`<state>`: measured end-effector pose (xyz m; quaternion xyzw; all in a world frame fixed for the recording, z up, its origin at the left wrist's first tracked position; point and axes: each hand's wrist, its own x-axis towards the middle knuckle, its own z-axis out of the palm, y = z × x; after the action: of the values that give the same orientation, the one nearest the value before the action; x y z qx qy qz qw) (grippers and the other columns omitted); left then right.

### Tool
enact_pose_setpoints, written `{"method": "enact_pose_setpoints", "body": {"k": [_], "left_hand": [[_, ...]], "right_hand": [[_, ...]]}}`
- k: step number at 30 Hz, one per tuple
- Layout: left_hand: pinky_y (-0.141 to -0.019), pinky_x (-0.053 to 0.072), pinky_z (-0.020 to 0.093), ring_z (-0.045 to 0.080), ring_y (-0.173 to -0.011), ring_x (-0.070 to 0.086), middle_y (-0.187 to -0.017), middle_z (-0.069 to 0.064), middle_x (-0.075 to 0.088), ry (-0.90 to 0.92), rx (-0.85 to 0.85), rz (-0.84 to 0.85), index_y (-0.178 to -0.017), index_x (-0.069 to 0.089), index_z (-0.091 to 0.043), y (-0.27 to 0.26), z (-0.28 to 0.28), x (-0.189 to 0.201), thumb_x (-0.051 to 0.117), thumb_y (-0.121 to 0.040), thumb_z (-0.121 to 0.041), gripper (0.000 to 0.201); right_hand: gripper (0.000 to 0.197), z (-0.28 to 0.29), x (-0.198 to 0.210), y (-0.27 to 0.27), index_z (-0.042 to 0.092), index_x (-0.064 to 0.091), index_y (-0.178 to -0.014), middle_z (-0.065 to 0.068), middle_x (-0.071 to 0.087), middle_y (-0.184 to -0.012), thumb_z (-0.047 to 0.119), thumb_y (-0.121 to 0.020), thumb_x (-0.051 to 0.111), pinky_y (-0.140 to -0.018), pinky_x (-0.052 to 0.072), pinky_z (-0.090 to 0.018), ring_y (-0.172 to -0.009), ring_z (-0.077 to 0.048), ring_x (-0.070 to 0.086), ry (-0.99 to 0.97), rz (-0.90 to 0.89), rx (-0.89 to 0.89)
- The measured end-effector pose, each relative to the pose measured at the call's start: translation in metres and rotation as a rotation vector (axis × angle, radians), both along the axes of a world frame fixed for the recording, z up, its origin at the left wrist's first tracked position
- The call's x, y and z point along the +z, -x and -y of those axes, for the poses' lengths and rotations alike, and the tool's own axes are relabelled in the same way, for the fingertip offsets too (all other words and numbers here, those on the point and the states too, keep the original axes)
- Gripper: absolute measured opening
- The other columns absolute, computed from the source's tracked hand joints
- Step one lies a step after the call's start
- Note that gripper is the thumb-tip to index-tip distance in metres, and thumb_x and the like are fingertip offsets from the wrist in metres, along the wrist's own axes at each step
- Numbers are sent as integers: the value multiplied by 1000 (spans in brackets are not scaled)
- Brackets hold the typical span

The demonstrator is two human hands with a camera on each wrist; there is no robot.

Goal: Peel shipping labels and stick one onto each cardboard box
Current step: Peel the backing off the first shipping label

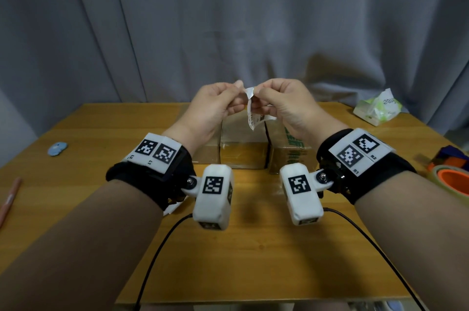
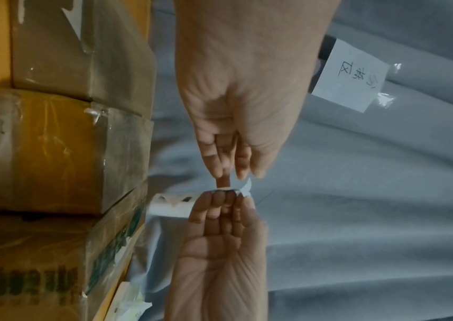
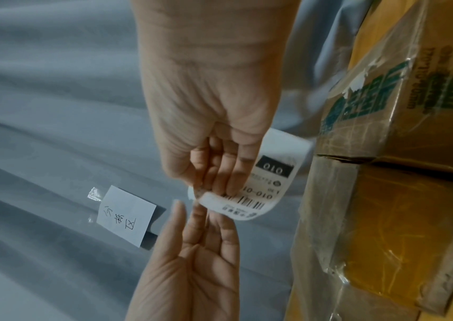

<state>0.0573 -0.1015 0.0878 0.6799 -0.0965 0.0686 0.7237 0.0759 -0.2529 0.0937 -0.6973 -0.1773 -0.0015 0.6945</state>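
Both hands raised together above the surface, over the boxes; left hand has its fingertips pinched on the top corner of the shipping label; right hand pinches the same top edge from the other side, fingers curled round it; neither hand carries anything else.

Risks, judged from here: the corner being split is tiny, so the label could tear at the edge, or the adhesive side could fold onto itself or stick to a fingertip once freed; the lower part hangs loose and curls, so it could swing and catch on the box top below before it is aimed; whether the backing has separated yet, cannot tell.

Label look: small white slip, curled, with barcode, "010" in a black block and fine print in the right wrist view; thin, floppy.

Beyond and below the hands: three cardboard boxes in a row, left box, middle box, right box with green print, all glossy with clear tape; no fresh label visible on their tops, though the hands hide part; far behind, grey curtain.
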Motion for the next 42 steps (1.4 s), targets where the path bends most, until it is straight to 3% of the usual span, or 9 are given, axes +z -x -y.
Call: {"method": "enact_pose_setpoints", "body": {"k": [3,6,11,16,21,28,33,38,42], "left_hand": [[-85,53,24,13,-83,64,-82,7,67,-71,-24,-7,-94,67,-6,2,-2,1,64,-83,-32,29],[-81,55,22,14,-85,68,-95,13,71,-82,12,-25,-100,67,-1,4,-1,3,67,-83,-15,22],[-74,56,18,12,-78,67,-92,12,70,-43,27,-48,-96,66,1,4,0,8,63,-86,-6,13],[-64,53,14,5,-62,62,-62,-2,67,53,-9,-75,-79,64,-5,0,0,7,58,-89,-4,11],[-67,55,16,7,-66,63,-76,6,63,101,17,-74,-81,58,-4,0,3,5,54,-92,-3,11],[-67,52,17,7,-66,60,-74,3,64,-49,108,13,-88,65,-7,-1,4,2,59,-90,-12,8],[-71,50,25,16,-73,60,-79,8,65,-108,118,27,-89,67,-6,-1,8,0,56,-92,-14,14],[-65,46,16,3,-60,54,-70,-1,60,-204,75,28,-82,65,-13,-3,5,1,51,-95,-16,19],[-70,43,21,9,-66,46,-71,-1,56,-275,58,4,-79,61,-17,-6,3,0,47,-97,-17,23]], "right_hand": [[9,1,-1,-2,-1,64,-84,2,66,-59,5,-88,60,-65,54,-25,-55,-7,62,51,28,-8],[9,1,0,-2,2,64,-80,-1,66,-61,4,-88,60,-60,52,-22,-54,-7,62,36,29,10],[8,-1,1,-4,3,65,-80,-3,67,-63,5,-87,61,-64,52,-25,-63,-15,65,28,12,17],[13,0,0,-2,0,65,-86,-14,63,-73,2,-91,53,-64,55,-24,-63,-15,64,-66,-39,54],[14,-2,-1,-2,1,62,-82,-13,65,-73,2,-92,53,-65,57,-25,-63,-15,63,-141,-116,38],[28,-4,-3,-3,0,67,-89,-9,71,-75,28,-86,66,-82,57,-36,-76,-24,70,-44,-45,44],[14,-8,-9,-2,0,66,-84,-17,67,-83,14,-84,69,-74,57,-30,-79,-23,67,-102,-52,3],[8,-4,-11,-3,0,66,-83,-14,65,-81,8,-86,66,-78,57,-32,-78,-22,63,-128,-92,27],[5,-3,-11,-5,2,65,-81,-13,67,-80,6,-84,66,-78,57,-32,-73,-18,66,-138,-131,23]]}}
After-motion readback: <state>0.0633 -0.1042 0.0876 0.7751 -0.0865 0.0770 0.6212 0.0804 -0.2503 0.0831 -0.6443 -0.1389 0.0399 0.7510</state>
